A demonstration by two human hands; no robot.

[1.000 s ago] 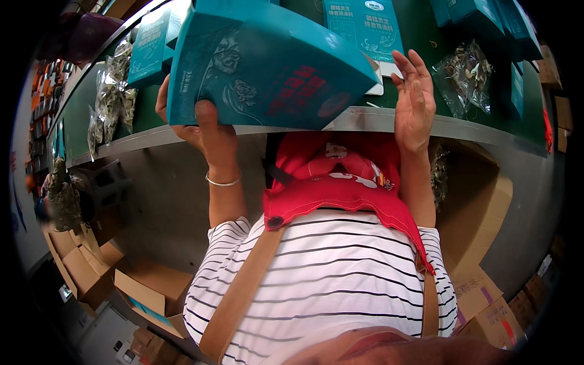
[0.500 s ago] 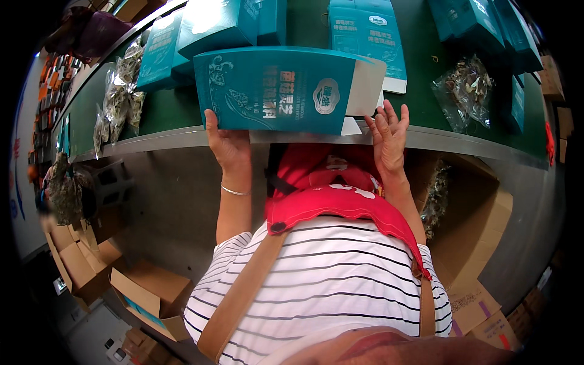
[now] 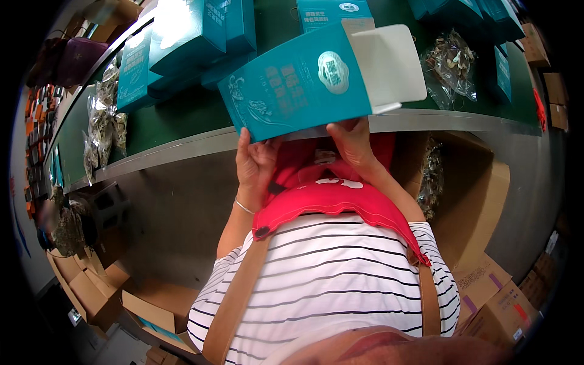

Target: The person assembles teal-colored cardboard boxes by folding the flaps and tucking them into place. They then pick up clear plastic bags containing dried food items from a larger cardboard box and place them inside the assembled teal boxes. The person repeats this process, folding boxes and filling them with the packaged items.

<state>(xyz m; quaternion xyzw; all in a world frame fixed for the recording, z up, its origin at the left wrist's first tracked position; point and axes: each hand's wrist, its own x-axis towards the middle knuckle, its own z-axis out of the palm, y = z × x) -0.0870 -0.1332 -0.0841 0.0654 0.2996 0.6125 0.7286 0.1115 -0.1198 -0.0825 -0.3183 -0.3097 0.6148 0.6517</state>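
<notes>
A teal carton (image 3: 298, 85) is held tilted above the near edge of the table, its right end raised. White inner flaps (image 3: 392, 64) stand out from that right end. My left hand (image 3: 258, 161) grips the carton's lower left part, thumb up against the near edge and fingers curled underneath. Under the near edge, towards the right end, my right hand (image 3: 354, 143) supports it, with most of its fingers hidden beneath.
More teal cartons (image 3: 188, 36) stand at the back left, others (image 3: 468, 15) at the back right. Clear bags of dried pieces (image 3: 451, 64) lie on the green table (image 3: 176, 121). An open brown box (image 3: 468, 201) with bags inside stands below right; several boxes (image 3: 152, 313) sit lower left.
The carton has tilted, its right end rising and its flaps now spread wider. My right hand has moved left from beside the flaps to under the carton; my left hand has shifted right.
</notes>
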